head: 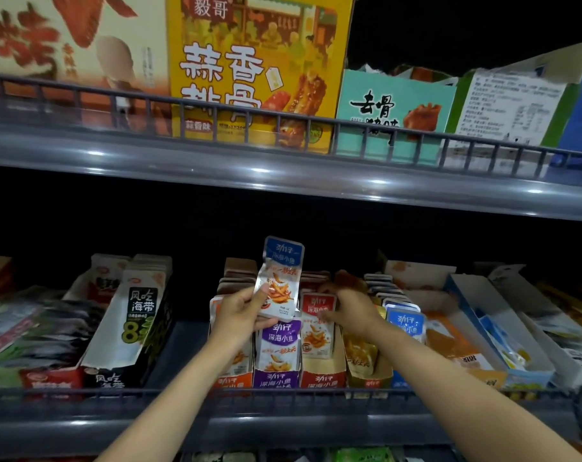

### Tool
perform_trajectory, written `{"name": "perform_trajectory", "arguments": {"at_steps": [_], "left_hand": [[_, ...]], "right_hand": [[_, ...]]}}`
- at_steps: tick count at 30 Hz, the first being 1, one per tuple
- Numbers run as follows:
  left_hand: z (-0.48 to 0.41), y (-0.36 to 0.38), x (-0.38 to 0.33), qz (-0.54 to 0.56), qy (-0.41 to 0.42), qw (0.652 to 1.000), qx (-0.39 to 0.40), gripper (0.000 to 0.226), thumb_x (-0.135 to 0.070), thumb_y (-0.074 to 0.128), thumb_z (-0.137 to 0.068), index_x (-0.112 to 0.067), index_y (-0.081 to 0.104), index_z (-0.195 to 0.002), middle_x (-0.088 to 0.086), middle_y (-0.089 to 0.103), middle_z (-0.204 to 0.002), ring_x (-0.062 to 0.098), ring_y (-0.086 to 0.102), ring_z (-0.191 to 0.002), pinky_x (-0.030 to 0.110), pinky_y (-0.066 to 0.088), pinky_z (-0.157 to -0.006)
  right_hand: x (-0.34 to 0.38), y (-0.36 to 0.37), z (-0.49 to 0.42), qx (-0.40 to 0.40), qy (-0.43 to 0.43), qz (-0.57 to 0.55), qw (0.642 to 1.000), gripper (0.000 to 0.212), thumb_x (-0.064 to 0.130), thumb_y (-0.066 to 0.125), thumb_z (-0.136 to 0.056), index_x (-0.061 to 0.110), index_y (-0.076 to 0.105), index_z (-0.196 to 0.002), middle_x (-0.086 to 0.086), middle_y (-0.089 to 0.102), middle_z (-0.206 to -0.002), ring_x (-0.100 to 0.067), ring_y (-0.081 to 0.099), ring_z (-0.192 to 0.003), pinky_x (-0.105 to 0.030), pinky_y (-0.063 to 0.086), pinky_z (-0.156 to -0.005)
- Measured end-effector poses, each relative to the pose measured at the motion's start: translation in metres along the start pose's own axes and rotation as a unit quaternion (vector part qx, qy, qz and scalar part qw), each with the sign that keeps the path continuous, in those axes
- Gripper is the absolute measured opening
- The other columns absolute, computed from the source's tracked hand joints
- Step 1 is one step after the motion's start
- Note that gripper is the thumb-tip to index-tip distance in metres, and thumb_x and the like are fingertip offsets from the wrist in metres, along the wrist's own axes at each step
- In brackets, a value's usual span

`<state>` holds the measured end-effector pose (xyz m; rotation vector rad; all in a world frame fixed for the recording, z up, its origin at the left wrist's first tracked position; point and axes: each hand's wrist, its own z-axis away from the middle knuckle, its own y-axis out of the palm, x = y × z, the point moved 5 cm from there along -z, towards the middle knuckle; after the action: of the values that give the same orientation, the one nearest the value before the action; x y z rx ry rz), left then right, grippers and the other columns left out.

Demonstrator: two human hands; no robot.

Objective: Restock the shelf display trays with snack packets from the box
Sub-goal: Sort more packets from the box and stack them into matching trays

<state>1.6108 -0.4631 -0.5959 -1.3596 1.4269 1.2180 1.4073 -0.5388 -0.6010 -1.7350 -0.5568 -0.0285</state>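
My left hand (241, 313) holds a blue-topped fish snack packet (280, 278) upright above the middle trays. My right hand (347, 306) reaches into the row of narrow display trays, its fingers on the top of a red-topped packet (317, 325) standing in the red tray (322, 375). Beside it stand a purple tray (276, 378) with a purple packet (278, 345), an orange tray (233, 381), a gold tray (369, 371) and a tray with blue packets (405, 323). No supply box shows.
A dark wire rail (283, 393) runs along the shelf front. Black seaweed snack trays (129, 328) and loose dark packets (33, 331) fill the left. White and blue open boxes (502, 328) stand at right. The upper shelf (283, 175) carries large cartons.
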Motion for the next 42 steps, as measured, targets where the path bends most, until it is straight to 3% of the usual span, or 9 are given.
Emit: {"name": "perform_trajectory", "arguments": {"at_steps": [15,18,20,23,27,33,35,38,42], "left_hand": [[0.011,0.023,-0.012,0.001,0.009,1.0,0.023,0.013,-0.02,0.051,-0.094,-0.019,0.064,-0.092,-0.007,0.071,-0.087,0.004,0.07,-0.075,0.016,0.055,-0.061],[0.017,0.042,-0.014,-0.007,0.0,0.999,0.037,0.017,-0.024,0.052,-0.094,-0.016,0.065,-0.1,-0.007,0.072,-0.087,0.007,0.071,-0.076,0.024,0.058,-0.068],[0.02,0.06,-0.014,-0.002,-0.008,0.998,0.058,0.019,-0.023,0.052,-0.094,-0.014,0.064,-0.105,-0.004,0.072,-0.091,0.008,0.071,-0.077,0.024,0.058,-0.068],[0.029,0.093,-0.013,0.009,-0.018,0.995,0.1,0.013,-0.021,0.051,-0.094,-0.017,0.063,-0.098,-0.004,0.07,-0.09,0.005,0.07,-0.078,0.016,0.056,-0.062],[0.039,0.134,-0.006,-0.02,-0.02,0.99,0.14,0.016,-0.025,0.05,-0.095,-0.017,0.063,-0.098,-0.003,0.07,-0.094,0.004,0.069,-0.083,0.016,0.055,-0.068],[0.037,0.164,0.02,-0.074,-0.023,0.987,0.142,0.032,-0.029,0.051,-0.094,-0.02,0.054,-0.125,-0.002,0.064,-0.116,0.012,0.062,-0.105,0.027,0.054,-0.085],[0.034,0.166,0.027,-0.131,-0.006,0.981,0.141,0.036,-0.031,0.051,-0.094,-0.024,0.05,-0.129,-0.007,0.059,-0.118,0.012,0.056,-0.113,0.025,0.05,-0.09],[0.034,0.171,0.036,-0.194,0.001,0.969,0.155,0.042,-0.032,0.051,-0.095,-0.024,0.044,-0.136,-0.009,0.056,-0.12,0.004,0.05,-0.108,0.008,0.042,-0.074],[0.03,0.176,0.054,-0.25,-0.02,0.951,0.182,0.053,-0.037,0.052,-0.094,-0.028,0.034,-0.143,0.0,0.058,-0.129,0.012,0.054,-0.116,0.019,0.044,-0.082]], "right_hand": [[0.002,-0.029,0.023,-0.092,-0.067,-0.02,0.993,0.041,0.033,0.061,-0.09,0.022,0.053,-0.129,0.003,0.06,-0.124,-0.014,0.056,-0.113,-0.025,0.045,-0.091],[-0.001,-0.058,0.037,-0.129,-0.03,-0.171,0.976,0.029,0.026,0.05,-0.097,0.019,0.056,-0.124,0.004,0.061,-0.118,-0.015,0.056,-0.113,-0.022,0.043,-0.09],[-0.001,-0.083,0.051,-0.161,0.02,-0.335,0.928,0.021,0.019,0.043,-0.1,0.017,0.056,-0.117,0.005,0.062,-0.107,-0.015,0.059,-0.105,-0.018,0.046,-0.082],[-0.003,-0.107,0.069,-0.103,0.052,-0.497,0.86,0.017,0.021,0.048,-0.097,0.021,0.05,-0.115,0.001,0.065,-0.102,-0.011,0.065,-0.086,-0.016,0.054,-0.068],[-0.023,-0.118,0.089,-0.051,0.041,-0.46,0.885,0.037,0.012,0.067,-0.085,0.022,0.054,-0.118,-0.005,0.069,-0.106,-0.015,0.07,-0.091,-0.025,0.057,-0.072],[-0.074,-0.122,0.101,-0.114,0.039,-0.43,0.895,0.043,0.004,0.069,-0.082,0.019,0.056,-0.12,-0.003,0.069,-0.104,-0.017,0.069,-0.092,-0.029,0.058,-0.073],[-0.094,-0.121,0.103,-0.143,0.057,-0.417,0.896,0.044,0.003,0.068,-0.082,0.013,0.054,-0.123,-0.004,0.068,-0.105,-0.015,0.067,-0.091,-0.025,0.058,-0.071],[-0.116,-0.113,0.103,-0.166,0.076,-0.36,0.915,0.046,0.004,0.068,-0.083,0.01,0.052,-0.125,-0.003,0.064,-0.108,-0.011,0.064,-0.092,-0.017,0.056,-0.071],[-0.122,-0.095,0.091,-0.161,0.057,-0.325,0.93,0.041,0.001,0.068,-0.082,0.011,0.054,-0.119,-0.002,0.062,-0.106,-0.002,0.06,-0.089,-0.01,0.052,-0.07]]}}
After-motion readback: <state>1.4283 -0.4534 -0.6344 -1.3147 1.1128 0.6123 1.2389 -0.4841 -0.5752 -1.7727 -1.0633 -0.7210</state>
